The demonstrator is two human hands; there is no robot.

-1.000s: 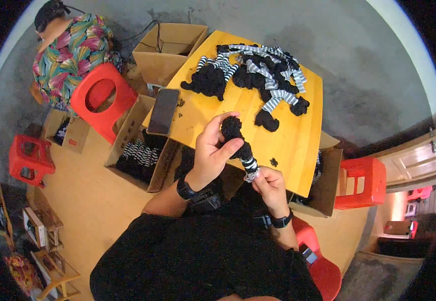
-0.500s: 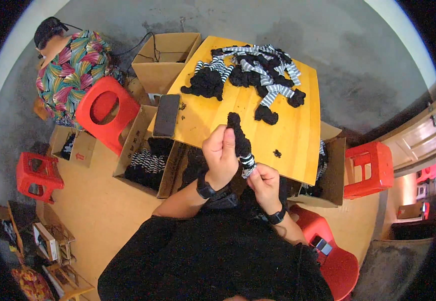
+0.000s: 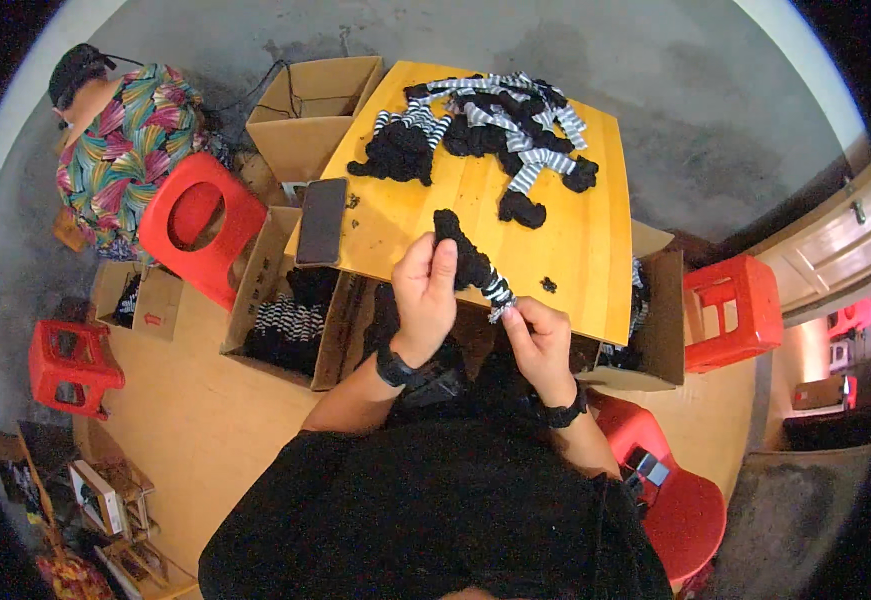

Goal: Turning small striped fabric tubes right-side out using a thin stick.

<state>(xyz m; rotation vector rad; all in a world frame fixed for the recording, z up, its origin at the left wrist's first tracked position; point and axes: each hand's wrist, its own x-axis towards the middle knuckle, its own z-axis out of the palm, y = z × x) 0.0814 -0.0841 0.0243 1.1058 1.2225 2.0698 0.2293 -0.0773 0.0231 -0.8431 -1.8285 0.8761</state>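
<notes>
A sock [image 3: 470, 262], fuzzy black with a black-and-white striped end, is stretched between my two hands over the table's near edge. My left hand [image 3: 425, 295] pinches its black part, thumb on top, with the black tip poking up beyond the fingers. The striped end is gripped by my right hand [image 3: 540, 340], between thumb and fingers. Farther off on the wooden table [image 3: 575, 260], a bundle of black socks with striped legs [image 3: 402, 150] lies left of a loose heap of black and grey-striped socks [image 3: 515, 120].
A dark phone [image 3: 321, 222] rests at the table's left edge. Cardboard boxes with socks flank the table, one on the left [image 3: 330, 340] and one on the right [image 3: 663, 330]. Red stools [image 3: 730, 312] stand around. A person in a patterned shirt [image 3: 130, 150] sits at far left.
The view has shifted a little. My right hand has moved slightly right and the sock now slants more between my hands. Both hands keep hold of it.
</notes>
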